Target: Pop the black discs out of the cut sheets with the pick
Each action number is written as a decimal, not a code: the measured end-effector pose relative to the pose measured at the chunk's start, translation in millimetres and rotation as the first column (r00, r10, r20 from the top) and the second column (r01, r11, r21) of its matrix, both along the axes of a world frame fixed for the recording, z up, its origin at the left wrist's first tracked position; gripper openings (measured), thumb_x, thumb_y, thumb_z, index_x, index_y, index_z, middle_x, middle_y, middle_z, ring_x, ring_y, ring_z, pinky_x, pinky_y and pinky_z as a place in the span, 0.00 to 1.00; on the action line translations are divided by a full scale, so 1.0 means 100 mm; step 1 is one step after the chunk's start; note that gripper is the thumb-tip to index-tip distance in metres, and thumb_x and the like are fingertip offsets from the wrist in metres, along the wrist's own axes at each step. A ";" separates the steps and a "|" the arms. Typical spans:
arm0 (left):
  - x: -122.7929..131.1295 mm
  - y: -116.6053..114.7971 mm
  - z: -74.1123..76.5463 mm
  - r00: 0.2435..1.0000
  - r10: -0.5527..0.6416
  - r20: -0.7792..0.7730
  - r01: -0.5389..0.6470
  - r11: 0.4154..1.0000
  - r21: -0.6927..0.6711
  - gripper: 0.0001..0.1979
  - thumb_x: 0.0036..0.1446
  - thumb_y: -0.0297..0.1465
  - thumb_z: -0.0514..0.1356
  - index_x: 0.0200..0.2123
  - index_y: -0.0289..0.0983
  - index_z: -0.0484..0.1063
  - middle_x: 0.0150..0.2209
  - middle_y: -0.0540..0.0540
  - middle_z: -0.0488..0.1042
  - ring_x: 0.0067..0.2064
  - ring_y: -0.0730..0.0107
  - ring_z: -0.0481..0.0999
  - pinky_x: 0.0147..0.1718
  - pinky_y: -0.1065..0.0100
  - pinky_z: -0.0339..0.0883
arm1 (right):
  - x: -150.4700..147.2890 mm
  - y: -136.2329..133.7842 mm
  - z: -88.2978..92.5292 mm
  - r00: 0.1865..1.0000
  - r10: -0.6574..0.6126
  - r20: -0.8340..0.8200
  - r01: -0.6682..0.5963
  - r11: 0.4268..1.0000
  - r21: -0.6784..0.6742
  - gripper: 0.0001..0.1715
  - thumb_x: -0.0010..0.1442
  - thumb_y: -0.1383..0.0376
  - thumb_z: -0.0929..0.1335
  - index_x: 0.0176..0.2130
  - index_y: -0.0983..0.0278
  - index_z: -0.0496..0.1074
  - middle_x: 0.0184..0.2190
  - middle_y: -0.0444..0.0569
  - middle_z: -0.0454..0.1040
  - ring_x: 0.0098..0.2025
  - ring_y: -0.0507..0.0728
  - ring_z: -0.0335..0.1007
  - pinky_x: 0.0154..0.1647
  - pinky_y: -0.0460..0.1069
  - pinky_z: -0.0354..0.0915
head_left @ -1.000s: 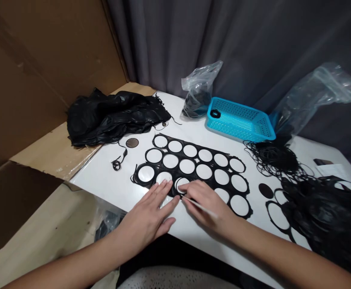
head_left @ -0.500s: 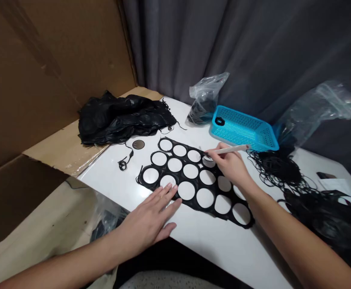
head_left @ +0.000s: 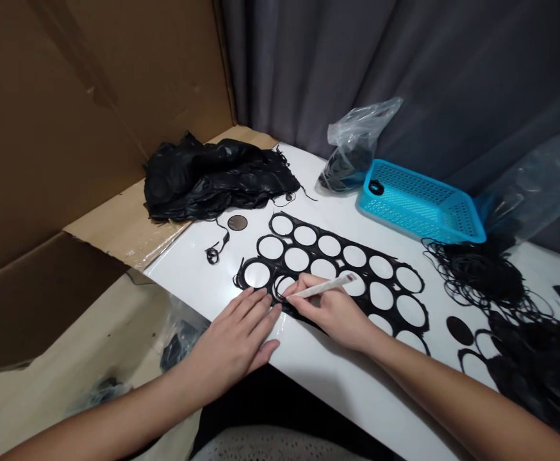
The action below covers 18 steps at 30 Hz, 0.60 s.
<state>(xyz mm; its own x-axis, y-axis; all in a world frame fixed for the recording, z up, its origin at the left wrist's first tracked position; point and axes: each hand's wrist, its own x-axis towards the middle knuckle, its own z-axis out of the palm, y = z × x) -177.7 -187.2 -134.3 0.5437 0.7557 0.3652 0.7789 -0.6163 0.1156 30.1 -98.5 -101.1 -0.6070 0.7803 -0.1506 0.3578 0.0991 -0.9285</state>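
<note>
A black sheet (head_left: 293, 242) with rows of round holes lies flat on the white table (head_left: 347, 378). My left hand (head_left: 244, 330) is spread flat, its fingertips on the sheet's near left edge. My right hand (head_left: 330, 307) grips a white pen-like tool (head_left: 325, 287), slanting up to the right. The tool's low end is at a front-row hole near my left fingertips, where a thin black ring shows. The tool's tip is mostly hidden by my fingers.
Crumpled black sheets (head_left: 217, 176) lie at the back left, beside a dark disc (head_left: 237, 223). A blue basket (head_left: 419, 202) holds a small black ring bundle. A clear bag (head_left: 352, 147) stands beside it. Black rings (head_left: 489, 278) and more black sheets (head_left: 544, 365) lie at right.
My right hand has moved from the sheet's back row to the front row near my left hand, still holding the tool. The camera view has shifted, with things appearing further right.
</note>
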 end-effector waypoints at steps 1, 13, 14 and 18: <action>0.00 0.00 -0.01 1.000 0.003 0.004 -0.003 1.000 -0.001 0.21 0.68 0.36 0.57 0.57 0.28 0.69 0.55 0.34 0.72 0.59 0.48 0.69 0.59 0.47 0.64 | -0.01 0.00 0.00 1.000 -0.003 0.000 0.003 1.000 0.007 0.08 0.64 0.64 0.65 0.32 0.62 0.67 0.39 0.46 0.76 0.44 0.56 0.72 0.46 0.51 0.64; -0.03 0.03 -0.03 0.999 -0.043 0.005 0.043 0.999 0.012 0.20 0.67 0.34 0.56 0.55 0.26 0.71 0.52 0.34 0.73 0.57 0.48 0.70 0.58 0.50 0.65 | 0.03 -0.23 -0.14 0.971 0.145 0.189 -0.237 0.684 0.690 0.07 0.68 0.72 0.61 0.41 0.65 0.68 0.46 0.57 0.75 0.48 0.61 0.68 0.48 0.56 0.64; -0.03 0.04 -0.02 0.999 -0.047 0.003 0.047 0.999 0.014 0.19 0.67 0.34 0.56 0.54 0.26 0.72 0.52 0.34 0.74 0.56 0.48 0.71 0.58 0.49 0.65 | 0.03 -0.24 -0.15 0.962 0.148 0.229 -0.271 0.615 0.740 0.09 0.68 0.72 0.60 0.42 0.66 0.68 0.48 0.58 0.75 0.49 0.62 0.68 0.49 0.57 0.64; -0.04 0.06 0.01 0.998 -0.060 0.007 0.060 0.998 0.001 0.19 0.66 0.33 0.56 0.55 0.27 0.71 0.50 0.36 0.74 0.54 0.50 0.71 0.57 0.49 0.65 | 0.13 0.13 -0.13 0.982 0.032 0.186 -0.164 0.637 0.753 0.10 0.69 0.70 0.59 0.43 0.65 0.68 0.44 0.56 0.76 0.46 0.61 0.70 0.45 0.55 0.63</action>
